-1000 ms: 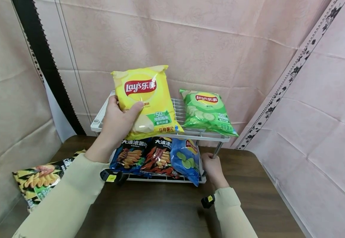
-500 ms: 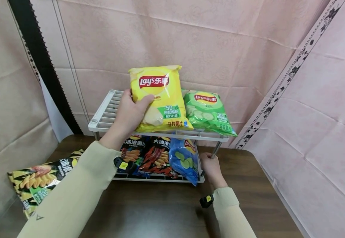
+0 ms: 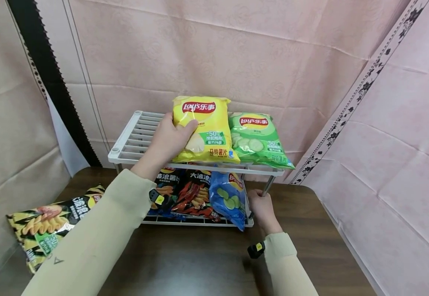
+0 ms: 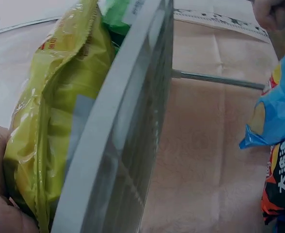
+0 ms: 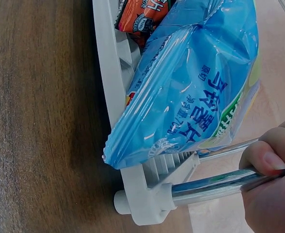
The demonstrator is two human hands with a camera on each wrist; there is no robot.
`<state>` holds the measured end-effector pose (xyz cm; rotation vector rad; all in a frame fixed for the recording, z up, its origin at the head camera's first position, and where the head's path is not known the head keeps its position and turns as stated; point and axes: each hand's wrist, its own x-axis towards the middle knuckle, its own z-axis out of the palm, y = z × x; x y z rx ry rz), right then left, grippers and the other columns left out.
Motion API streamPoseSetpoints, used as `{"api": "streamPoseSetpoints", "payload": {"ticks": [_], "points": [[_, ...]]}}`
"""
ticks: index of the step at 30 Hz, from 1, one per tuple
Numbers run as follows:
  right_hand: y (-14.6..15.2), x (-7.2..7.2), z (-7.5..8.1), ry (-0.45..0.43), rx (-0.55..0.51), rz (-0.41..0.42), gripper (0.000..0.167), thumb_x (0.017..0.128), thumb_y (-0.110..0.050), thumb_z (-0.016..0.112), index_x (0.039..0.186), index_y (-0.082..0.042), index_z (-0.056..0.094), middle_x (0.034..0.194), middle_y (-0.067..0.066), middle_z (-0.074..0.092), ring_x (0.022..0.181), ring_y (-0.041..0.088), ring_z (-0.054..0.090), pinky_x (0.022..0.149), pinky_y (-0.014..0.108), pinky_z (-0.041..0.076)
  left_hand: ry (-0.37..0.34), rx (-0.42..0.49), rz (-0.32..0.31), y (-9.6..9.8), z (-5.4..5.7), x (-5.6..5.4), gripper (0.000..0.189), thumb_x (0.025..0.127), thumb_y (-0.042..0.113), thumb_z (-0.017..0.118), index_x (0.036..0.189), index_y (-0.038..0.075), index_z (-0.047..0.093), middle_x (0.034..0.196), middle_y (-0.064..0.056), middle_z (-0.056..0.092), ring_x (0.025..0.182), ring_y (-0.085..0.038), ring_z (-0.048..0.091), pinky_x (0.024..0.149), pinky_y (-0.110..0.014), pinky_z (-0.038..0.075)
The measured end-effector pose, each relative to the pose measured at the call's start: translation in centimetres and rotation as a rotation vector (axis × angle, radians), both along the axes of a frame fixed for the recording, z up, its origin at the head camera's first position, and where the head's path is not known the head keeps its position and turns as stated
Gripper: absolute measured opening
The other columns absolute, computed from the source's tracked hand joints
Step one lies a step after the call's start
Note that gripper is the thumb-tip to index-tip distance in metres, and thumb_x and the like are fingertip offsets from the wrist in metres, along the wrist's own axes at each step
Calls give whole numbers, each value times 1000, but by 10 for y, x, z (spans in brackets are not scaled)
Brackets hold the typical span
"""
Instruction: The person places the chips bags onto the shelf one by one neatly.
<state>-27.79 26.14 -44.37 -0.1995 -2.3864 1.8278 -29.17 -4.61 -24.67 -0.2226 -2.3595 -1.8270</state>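
Note:
My left hand [image 3: 171, 139] grips the left side of a yellow Lay's potato chip bag [image 3: 205, 131], thumb across its front. The bag leans back upright on the top tier of a white two-tier rack [image 3: 127, 150], beside a green Lay's bag [image 3: 256, 144]. In the left wrist view the yellow bag [image 4: 60, 111] stands against the shelf's edge, and only part of my hand shows. My right hand [image 3: 263, 209] holds the rack's front right post; in the right wrist view its fingers curl round that metal post [image 5: 205, 190].
On the lower tier sit a dark blue chip bag [image 3: 166, 181], a red-and-black one [image 3: 197, 197] and a light blue one [image 3: 230, 199] that overhangs the front edge. A black-and-yellow chip bag [image 3: 47, 226] lies on the wooden table [image 3: 192, 259], partly behind my left sleeve.
My left hand has carried the yellow bag right and then down onto the top tier, next to the green bag. My right hand has stayed on the post.

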Motion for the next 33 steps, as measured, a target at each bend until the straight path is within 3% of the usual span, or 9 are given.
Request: {"api": "streamPoseSetpoints", "payload": {"ticks": [3,8,14,18,22,28,33], "points": [[1,0,0,-7,-4,-2,36,97,-24,48,64,-9,45,54,3,37,44,21,33,43,28,28,17,-62,19,1,-1,-1,67,91,53,58,136,9,37,107,-8,55,82,-20,65,64,-32,55],[2,0,0,-17,0,-12,35,95,-25,48,64,-9,46,54,3,37,44,21,33,43,28,28,37,-68,14,5,-1,-2,68,91,51,59,140,10,34,110,-8,54,84,-20,64,66,-32,55],[0,-1,0,-27,12,-30,34,96,-24,47,65,-9,47,54,3,40,45,21,37,43,28,31,77,-105,64,7,-1,-3,84,90,46,65,153,20,16,132,-9,41,99,-21,56,78,-35,53],[0,-2,0,-18,3,-29,35,96,-22,47,64,-9,47,53,2,40,43,20,36,41,28,30,111,-197,89,5,-1,-4,80,89,46,65,152,17,25,144,-11,29,110,-24,46,88,-38,48],[-1,-2,1,-5,5,-25,34,95,-22,47,64,-8,46,52,2,39,42,19,34,40,28,28,136,-269,49,0,1,-4,71,90,45,63,148,13,37,145,-12,32,110,-24,45,88,-38,46],[0,-1,1,-23,8,-21,33,94,-24,47,65,-8,48,55,4,40,44,21,36,42,29,29,118,-290,-27,-7,2,-3,70,92,44,60,149,14,34,145,-10,36,107,-23,48,87,-39,45],[2,-1,1,-31,18,-18,32,94,-23,47,67,-8,49,56,5,41,47,22,38,43,29,31,114,-314,-33,-12,2,-1,72,92,43,60,151,13,31,149,-10,34,115,-24,44,96,-43,41]]}}
